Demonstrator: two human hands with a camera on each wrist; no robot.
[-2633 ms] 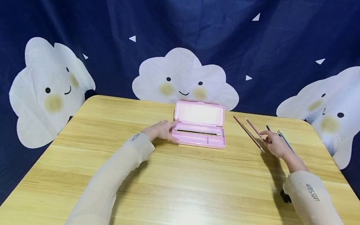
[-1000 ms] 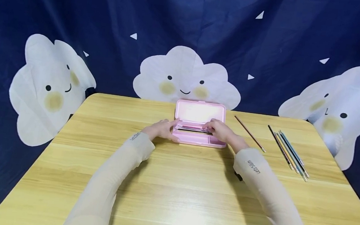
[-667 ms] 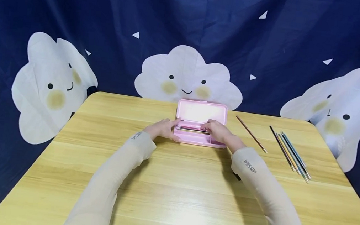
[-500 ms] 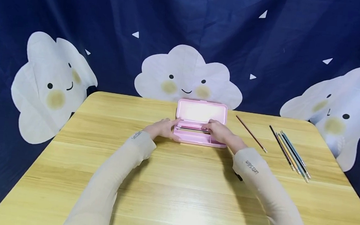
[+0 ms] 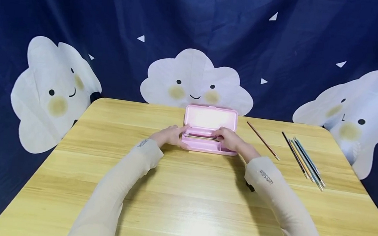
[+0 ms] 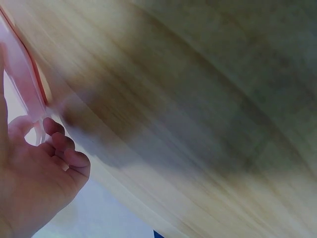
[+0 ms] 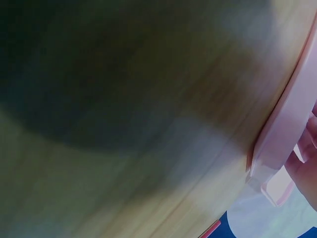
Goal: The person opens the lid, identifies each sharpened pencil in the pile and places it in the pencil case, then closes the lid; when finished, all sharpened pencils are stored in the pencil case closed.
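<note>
The pink pencil case (image 5: 202, 150) lies at the table's far side, its lid (image 5: 211, 118) tipped back. My left hand (image 5: 170, 135) grips the case's left end, thumb at the front corner and another finger near the hinge. In the left wrist view the other fingers of that hand (image 6: 42, 173) curl beside the pink wall. My right hand (image 5: 230, 139) reaches into the case's right side, fingertips pinched at the right ends of the pencils (image 5: 201, 136) in the rear compartment. The right wrist view shows this hand (image 7: 308, 166) just over the case's wall (image 7: 287, 116).
A single reddish pencil (image 5: 263, 141) lies slanted on the wooden table (image 5: 182, 200), right of the case. Farther right is a loose bundle of several pencils (image 5: 303, 160) in dark, yellow and blue. Behind the table hangs a dark blue curtain (image 5: 130, 11) with white clouds.
My right hand has come left from the loose pencils with a pinkish pencil, now off the table; the case holds more pencils than the one before. My left hand has stayed on the case.
</note>
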